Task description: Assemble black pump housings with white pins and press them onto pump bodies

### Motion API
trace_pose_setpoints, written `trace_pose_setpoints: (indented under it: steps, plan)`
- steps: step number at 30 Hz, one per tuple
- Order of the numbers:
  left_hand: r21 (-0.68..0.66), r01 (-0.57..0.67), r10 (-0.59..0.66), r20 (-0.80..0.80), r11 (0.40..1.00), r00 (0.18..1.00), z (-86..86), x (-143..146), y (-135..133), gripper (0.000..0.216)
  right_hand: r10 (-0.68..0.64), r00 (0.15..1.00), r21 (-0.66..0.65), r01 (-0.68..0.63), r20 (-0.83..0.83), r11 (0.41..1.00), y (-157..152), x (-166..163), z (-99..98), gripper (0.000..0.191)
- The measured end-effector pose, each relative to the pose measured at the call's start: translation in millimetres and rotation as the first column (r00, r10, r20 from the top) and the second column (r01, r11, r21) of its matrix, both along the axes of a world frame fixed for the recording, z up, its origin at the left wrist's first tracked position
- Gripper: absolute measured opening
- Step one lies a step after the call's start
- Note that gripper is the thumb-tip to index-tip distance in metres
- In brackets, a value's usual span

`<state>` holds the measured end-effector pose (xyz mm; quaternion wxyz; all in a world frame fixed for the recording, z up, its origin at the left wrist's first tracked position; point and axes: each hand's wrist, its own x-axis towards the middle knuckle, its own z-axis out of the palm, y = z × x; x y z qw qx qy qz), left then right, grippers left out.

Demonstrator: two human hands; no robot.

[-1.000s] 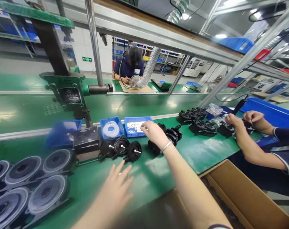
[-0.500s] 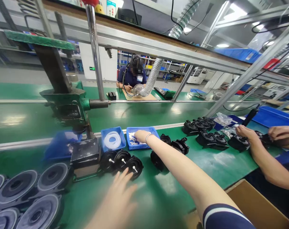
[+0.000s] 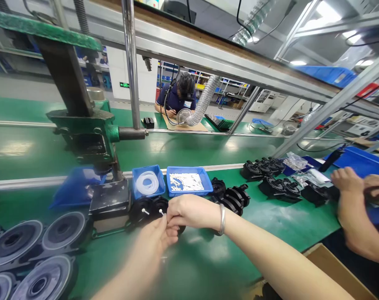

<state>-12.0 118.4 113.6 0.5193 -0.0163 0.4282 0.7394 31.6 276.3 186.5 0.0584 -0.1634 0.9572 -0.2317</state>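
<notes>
My right hand [image 3: 189, 211], with a metal bracelet on the wrist, hovers over a row of black round parts with white pins [image 3: 145, 208]. Its fingers are pinched together, and what they pinch is hidden. My left hand [image 3: 156, 246] is blurred; its fingertips meet the right hand's fingertips above the rightmost black part, which both hands cover. Just behind stand a blue tray of small white pieces [image 3: 186, 182] and a blue tray of white rings [image 3: 148, 182].
A green press [image 3: 89, 133] with a black block stands at the left, and grey round discs [image 3: 36, 254] lie at the near left. More black parts [image 3: 233, 196] lie to the right. A co-worker's hands [image 3: 348, 183] work at the far right. Another person sits across the belt.
My right hand has drawn back from the tray of white pieces to the black parts. My left hand has moved up to meet it.
</notes>
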Motion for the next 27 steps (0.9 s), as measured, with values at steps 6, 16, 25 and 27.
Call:
trace_pose_setpoints:
  steps: [6,16,25,27]
  plan:
    - [-0.084,-0.071,0.074,0.031,0.994,0.997,-4.8,0,-4,0.002,-0.319,0.921,0.055,0.315,0.225,0.948,45,-22,-9.5,0.022]
    - [-0.101,0.084,-0.102,-0.187,0.991,0.977,-20.0,2,-22,0.057,-0.678,0.706,0.486,0.529,0.204,0.696,90,-92,-63.5,0.034]
    - [-0.087,0.109,-0.125,-0.218,0.990,0.968,-24.2,-1,-38,0.040,-0.692,0.642,0.230,0.656,0.331,0.719,104,-76,-44.1,0.024]
    - [-0.080,0.127,-0.142,-0.226,0.989,0.964,-28.6,-3,-42,0.038,-0.674,0.658,0.080,0.693,0.336,0.717,99,-65,-31.2,0.019]
